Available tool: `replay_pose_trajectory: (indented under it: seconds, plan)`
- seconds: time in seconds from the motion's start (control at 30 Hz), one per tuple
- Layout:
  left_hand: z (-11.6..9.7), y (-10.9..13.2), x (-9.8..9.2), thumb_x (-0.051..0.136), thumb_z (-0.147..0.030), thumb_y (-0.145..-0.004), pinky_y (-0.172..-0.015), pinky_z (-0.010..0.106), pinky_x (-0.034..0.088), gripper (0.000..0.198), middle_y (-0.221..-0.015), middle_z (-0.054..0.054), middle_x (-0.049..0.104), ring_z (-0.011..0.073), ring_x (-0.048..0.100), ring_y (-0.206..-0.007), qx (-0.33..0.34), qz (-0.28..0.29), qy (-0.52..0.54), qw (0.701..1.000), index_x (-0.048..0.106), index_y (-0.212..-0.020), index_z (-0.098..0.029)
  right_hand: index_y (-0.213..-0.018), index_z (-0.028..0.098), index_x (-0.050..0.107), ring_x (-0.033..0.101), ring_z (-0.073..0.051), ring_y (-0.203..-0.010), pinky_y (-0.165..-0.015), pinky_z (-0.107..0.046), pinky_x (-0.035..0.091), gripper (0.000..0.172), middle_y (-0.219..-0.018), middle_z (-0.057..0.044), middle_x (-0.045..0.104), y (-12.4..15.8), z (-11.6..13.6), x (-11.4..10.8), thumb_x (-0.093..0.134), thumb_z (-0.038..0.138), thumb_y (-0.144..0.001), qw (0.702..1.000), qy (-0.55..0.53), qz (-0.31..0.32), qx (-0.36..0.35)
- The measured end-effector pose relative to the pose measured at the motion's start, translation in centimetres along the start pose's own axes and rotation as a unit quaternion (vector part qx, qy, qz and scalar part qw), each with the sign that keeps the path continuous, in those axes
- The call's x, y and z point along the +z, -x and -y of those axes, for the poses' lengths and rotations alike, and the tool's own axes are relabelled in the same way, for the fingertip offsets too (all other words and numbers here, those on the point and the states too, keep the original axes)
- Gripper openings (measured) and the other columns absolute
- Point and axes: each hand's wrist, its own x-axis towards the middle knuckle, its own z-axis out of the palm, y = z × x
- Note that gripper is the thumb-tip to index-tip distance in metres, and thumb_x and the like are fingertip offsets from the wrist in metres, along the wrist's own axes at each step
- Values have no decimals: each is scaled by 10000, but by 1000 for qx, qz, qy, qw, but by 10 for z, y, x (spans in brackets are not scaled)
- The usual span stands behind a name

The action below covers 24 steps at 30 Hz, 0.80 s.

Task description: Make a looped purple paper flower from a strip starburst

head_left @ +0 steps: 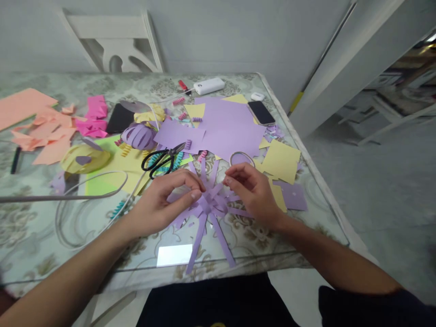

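A woven star of purple paper strips (pixel 207 203) lies at the table's front, its long strips spreading outward. On its upper left side, my left hand (pixel 166 200) closes thumb and fingers at the paper. My right hand (pixel 250 188) hovers by the upper right of the weave, thumb and index finger pressed close together; anything between them is too small to make out. Just behind the right hand stands a ring that looks like a tape roll (pixel 241 158). Black-handled scissors (pixel 162 161) rest beyond my left hand.
Purple sheets (pixel 235 127), yellow paper (pixel 281 161), a phone (pixel 260 112) and a white power bank (pixel 209 86) lie behind. To the left are a yellow paper-strip ball (pixel 85 159), a purple one (pixel 139 136), peach paper (pixel 51 129) and a looping white cable (pixel 58 227).
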Motion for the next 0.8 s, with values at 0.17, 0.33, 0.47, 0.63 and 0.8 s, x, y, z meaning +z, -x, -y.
replay_pose_trajectory:
  seconds: [0.17,0.33,0.47,0.63,0.8]
  plan:
    - [-2,3,-5,601,-174,-970,-839,340,529,69,-980,51,711,189,675,-920,10,24,-21,999,654,-968,-218,-981,218,698,704,-188,-944,-878,-365,557,85,-973,-47,754,-8,-3,-2,686,242,-901,999,29,-7,-30]
    - [-18,0,-11,568,-147,-963,-778,326,540,114,-917,28,705,184,677,-863,20,41,14,999,643,-934,-227,-977,215,695,710,-194,-965,-922,-387,556,86,-1001,-56,761,-10,-5,-2,666,223,-897,999,39,-3,-35]
    - [-33,-4,-16,588,-160,-963,-702,283,523,112,-859,12,692,164,656,-806,-7,-2,34,999,660,-905,-223,-986,209,700,717,-199,-983,-961,-397,552,112,-1018,-61,764,-11,-6,-3,655,203,-883,998,48,5,-46]
    - [-52,-20,-26,626,-159,-917,-607,257,494,77,-832,16,681,138,627,-694,-24,-62,140,988,685,-890,-202,-999,212,703,719,-195,-1014,-975,-381,550,128,-1041,-58,765,-13,-8,-3,623,195,-901,999,26,9,-30]
    - [-66,-48,-34,595,-64,-817,-581,291,416,172,-784,22,667,155,594,-719,70,-99,62,991,716,-816,-185,-1003,212,693,714,-212,-1023,-963,-397,550,132,-1049,-70,757,-16,-16,-4,654,237,-879,999,7,16,-30]
